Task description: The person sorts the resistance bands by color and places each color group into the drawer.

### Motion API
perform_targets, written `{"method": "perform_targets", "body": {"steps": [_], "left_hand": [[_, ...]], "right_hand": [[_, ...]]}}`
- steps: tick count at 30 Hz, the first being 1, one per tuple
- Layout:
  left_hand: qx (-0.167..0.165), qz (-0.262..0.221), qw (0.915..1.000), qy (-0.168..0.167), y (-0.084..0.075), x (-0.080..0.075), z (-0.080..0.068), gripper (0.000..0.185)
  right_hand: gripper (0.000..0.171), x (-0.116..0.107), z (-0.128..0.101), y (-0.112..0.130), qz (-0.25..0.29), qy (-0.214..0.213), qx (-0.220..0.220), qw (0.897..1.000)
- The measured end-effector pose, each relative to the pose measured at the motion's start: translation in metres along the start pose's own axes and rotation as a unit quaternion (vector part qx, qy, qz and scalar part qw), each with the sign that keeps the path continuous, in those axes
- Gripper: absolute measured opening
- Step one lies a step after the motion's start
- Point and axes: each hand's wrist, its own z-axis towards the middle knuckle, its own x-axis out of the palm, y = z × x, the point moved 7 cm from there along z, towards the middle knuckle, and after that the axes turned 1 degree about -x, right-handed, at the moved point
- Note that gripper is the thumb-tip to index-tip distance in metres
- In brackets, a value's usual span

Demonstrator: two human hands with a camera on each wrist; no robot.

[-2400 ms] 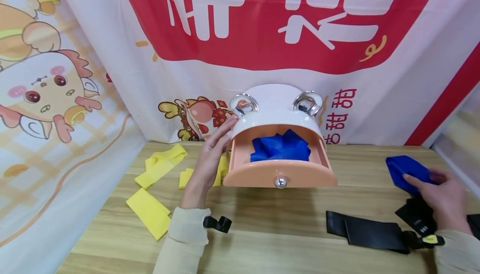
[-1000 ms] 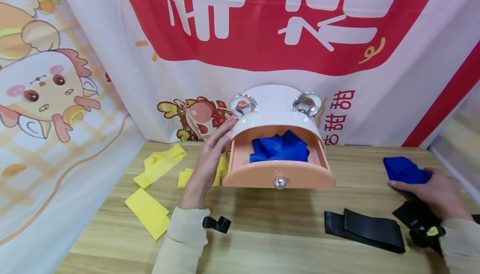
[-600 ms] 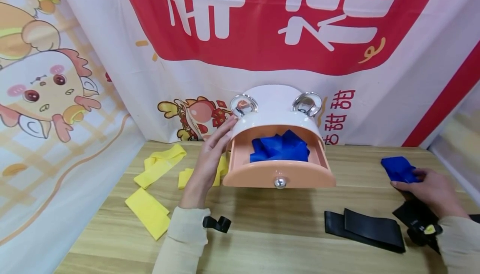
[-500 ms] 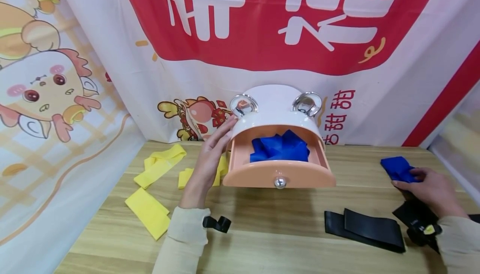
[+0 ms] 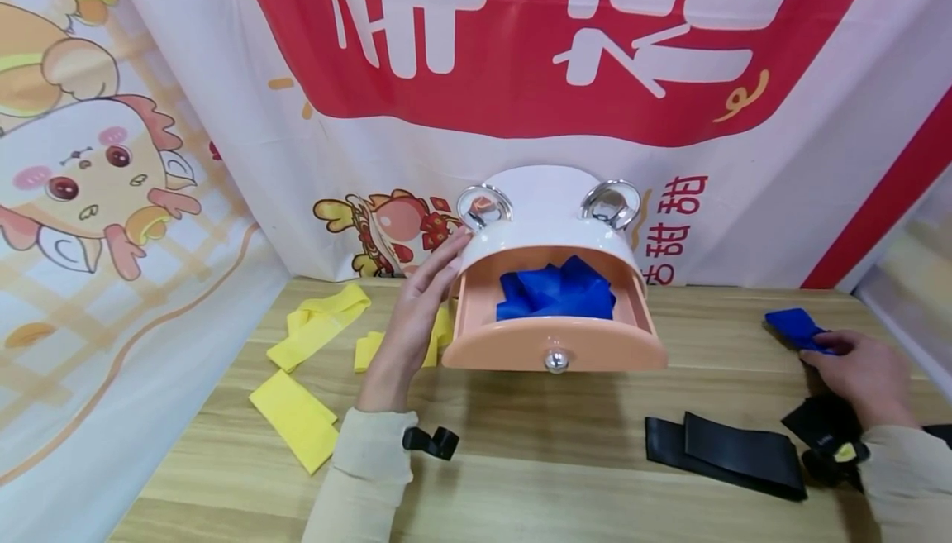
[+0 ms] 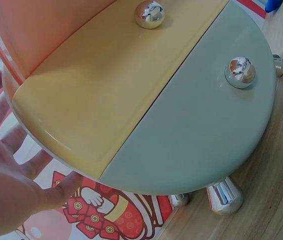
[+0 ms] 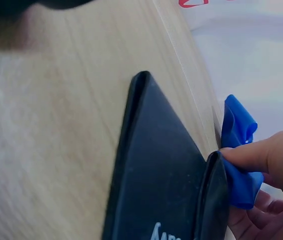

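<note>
A small white cabinet [image 5: 550,196] with silver ball ears stands at the back, its top peach drawer [image 5: 554,345] pulled out. Inside the drawer lies a crumpled blue elastic band [image 5: 558,288]. My left hand [image 5: 416,311] rests on the cabinet's left side with fingers extended; the left wrist view shows the yellow drawer [image 6: 81,100] and green drawer [image 6: 196,120] closed. At the far right, my right hand [image 5: 863,369] pinches another blue elastic band [image 5: 796,328] between thumb and fingers. In the right wrist view this band [image 7: 239,125] is bunched behind a folded black band [image 7: 156,165].
On the right of the wooden table [image 5: 565,477] lie folded black bands [image 5: 729,454]. Several yellow bands [image 5: 293,421] lie on the left, one partly behind my left forearm. A printed cloth [image 5: 535,130] hangs close behind the cabinet.
My right hand has shifted a little at the right side, and the blue band in it now looks narrower and more gathered. The left hand and the drawer have stayed put.
</note>
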Motion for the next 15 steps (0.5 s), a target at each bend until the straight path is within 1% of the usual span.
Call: {"method": "perform_targets", "body": {"steps": [2,5,10,13,15], "left_hand": [[-0.001,0.002,1.0,0.0,-0.0046,0.0015,-0.0023,0.04],[0.0,0.005,1.0,-0.001,-0.0065,0.0019,-0.0032,0.04],[-0.002,0.007,1.0,-0.002,-0.0064,0.0021,-0.0034,0.04],[-0.003,0.007,1.0,-0.003,-0.0053,0.0019,-0.0028,0.04],[-0.002,0.006,1.0,-0.002,-0.0049,0.0019,-0.0024,0.04]], "right_hand": [[0.046,-0.0006,0.0008,-0.0011,0.005,-0.006,-0.001,1.0],[0.046,-0.0014,0.0022,-0.003,0.009,-0.015,-0.003,1.0],[0.047,-0.0037,0.0014,-0.0062,0.03,-0.033,0.006,0.999],[0.048,-0.0047,-0.0005,-0.0073,0.046,-0.039,0.019,0.998],[0.05,-0.005,-0.0017,-0.0083,0.06,-0.038,0.036,0.997]]}}
